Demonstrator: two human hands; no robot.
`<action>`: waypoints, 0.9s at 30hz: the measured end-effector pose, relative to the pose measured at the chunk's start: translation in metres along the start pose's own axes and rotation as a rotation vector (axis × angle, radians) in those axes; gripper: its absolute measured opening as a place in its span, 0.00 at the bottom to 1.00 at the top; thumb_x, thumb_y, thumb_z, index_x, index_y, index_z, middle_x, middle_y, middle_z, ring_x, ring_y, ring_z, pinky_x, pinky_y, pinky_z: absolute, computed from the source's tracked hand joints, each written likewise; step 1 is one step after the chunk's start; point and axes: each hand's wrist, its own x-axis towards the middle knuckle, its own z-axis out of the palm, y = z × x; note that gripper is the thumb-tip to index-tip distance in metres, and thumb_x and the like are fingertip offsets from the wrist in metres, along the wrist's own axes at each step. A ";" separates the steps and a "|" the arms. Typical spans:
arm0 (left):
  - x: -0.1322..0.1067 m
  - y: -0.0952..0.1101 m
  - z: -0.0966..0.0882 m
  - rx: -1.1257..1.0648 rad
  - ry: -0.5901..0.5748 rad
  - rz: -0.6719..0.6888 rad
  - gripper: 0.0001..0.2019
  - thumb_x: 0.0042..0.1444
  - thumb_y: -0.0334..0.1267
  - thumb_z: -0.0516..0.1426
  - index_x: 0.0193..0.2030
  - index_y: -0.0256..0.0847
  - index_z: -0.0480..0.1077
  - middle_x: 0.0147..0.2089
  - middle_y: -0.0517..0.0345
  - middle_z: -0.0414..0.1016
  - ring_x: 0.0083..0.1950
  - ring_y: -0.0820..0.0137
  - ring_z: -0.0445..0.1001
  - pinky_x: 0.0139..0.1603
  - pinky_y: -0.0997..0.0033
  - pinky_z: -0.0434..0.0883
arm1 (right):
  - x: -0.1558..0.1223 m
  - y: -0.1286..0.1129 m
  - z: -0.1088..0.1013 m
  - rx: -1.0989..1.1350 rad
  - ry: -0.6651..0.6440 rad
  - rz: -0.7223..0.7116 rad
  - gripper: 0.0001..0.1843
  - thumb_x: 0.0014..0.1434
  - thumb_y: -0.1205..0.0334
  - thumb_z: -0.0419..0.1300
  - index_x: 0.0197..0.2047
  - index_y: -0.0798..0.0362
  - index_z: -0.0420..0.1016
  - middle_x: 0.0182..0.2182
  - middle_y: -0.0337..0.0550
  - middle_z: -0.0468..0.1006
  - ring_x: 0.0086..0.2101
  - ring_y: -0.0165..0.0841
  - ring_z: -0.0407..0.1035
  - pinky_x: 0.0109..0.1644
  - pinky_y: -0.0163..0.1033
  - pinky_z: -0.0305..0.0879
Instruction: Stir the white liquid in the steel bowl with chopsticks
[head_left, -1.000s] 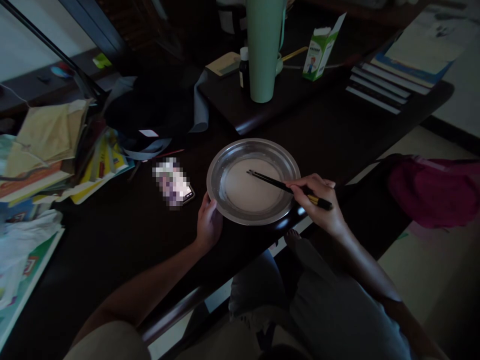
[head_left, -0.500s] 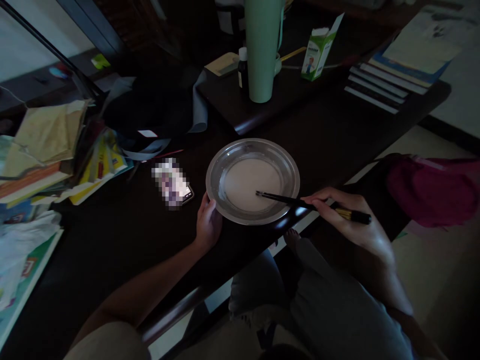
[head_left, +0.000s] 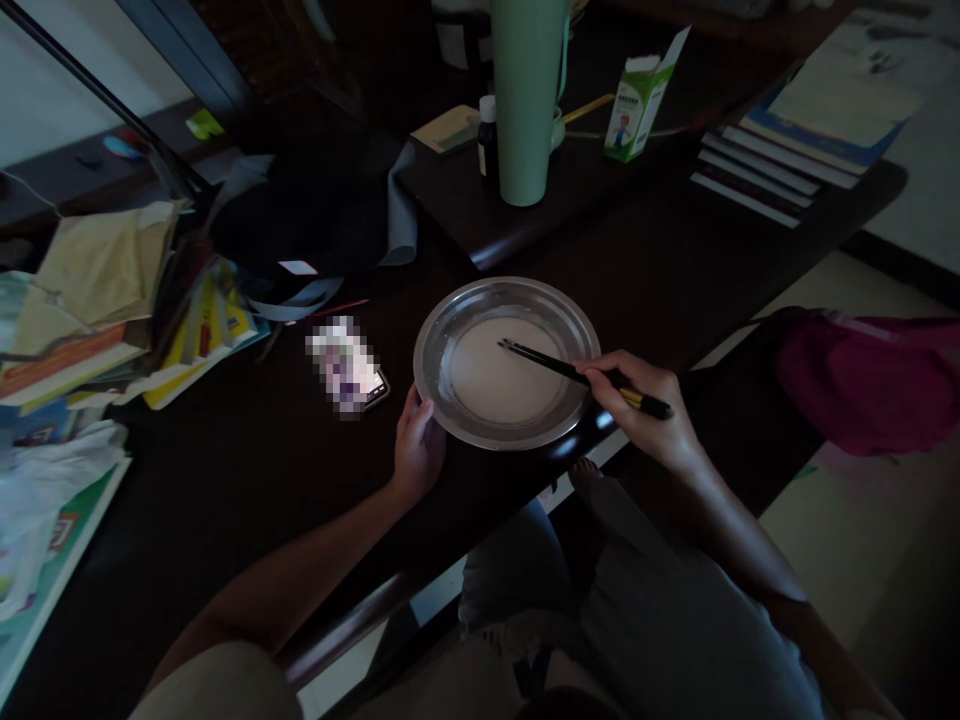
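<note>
A round steel basin (head_left: 433, 397) with a whitish, cloudy mixture (head_left: 495, 375) in it stands at the edge of the dark table. At its lower left, my left hand (head_left: 420, 450) grips the rim, thumb on top and the other fingers mostly hidden below. My right hand (head_left: 641, 400) is closed around a pair of black chopsticks (head_left: 547, 362) with gold bands near the thick ends. Their light tips lie together over the middle of the mixture; whether they dip into it I cannot tell.
Left of the basin lies a lit phone (head_left: 349, 368), beside a dark bag (head_left: 300, 215) and piled books (head_left: 97, 280). Behind stand a tall green tumbler (head_left: 529, 110), a small dark bottle (head_left: 488, 140) and a green-white carton (head_left: 637, 105). Stacked books (head_left: 810, 130) sit far right, above a magenta bag (head_left: 862, 375).
My right hand has moved left and slightly up toward the basin, carrying the chopstick tips farther over the mixture. My left hand and the basin hold nearly the same place.
</note>
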 end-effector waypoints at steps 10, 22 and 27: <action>0.000 -0.001 -0.001 0.013 0.001 -0.012 0.22 0.58 0.56 0.70 0.54 0.48 0.82 0.56 0.52 0.86 0.64 0.49 0.83 0.69 0.45 0.77 | -0.022 -0.021 -0.050 -0.074 -0.077 0.169 0.13 0.69 0.47 0.65 0.40 0.45 0.86 0.41 0.43 0.92 0.39 0.41 0.87 0.40 0.43 0.80; 0.000 -0.001 -0.001 -0.010 -0.017 -0.020 0.21 0.58 0.56 0.71 0.53 0.48 0.81 0.57 0.51 0.85 0.65 0.50 0.81 0.69 0.46 0.76 | -0.005 0.002 0.010 -0.087 -0.088 -0.043 0.11 0.71 0.53 0.63 0.41 0.43 0.87 0.39 0.43 0.92 0.41 0.43 0.84 0.51 0.53 0.72; 0.000 0.000 -0.002 0.004 -0.017 -0.017 0.22 0.58 0.57 0.71 0.53 0.47 0.81 0.56 0.51 0.86 0.63 0.51 0.82 0.69 0.46 0.76 | -0.004 0.008 0.007 -0.150 0.050 -0.049 0.09 0.69 0.56 0.63 0.41 0.44 0.86 0.41 0.44 0.92 0.41 0.43 0.84 0.52 0.55 0.66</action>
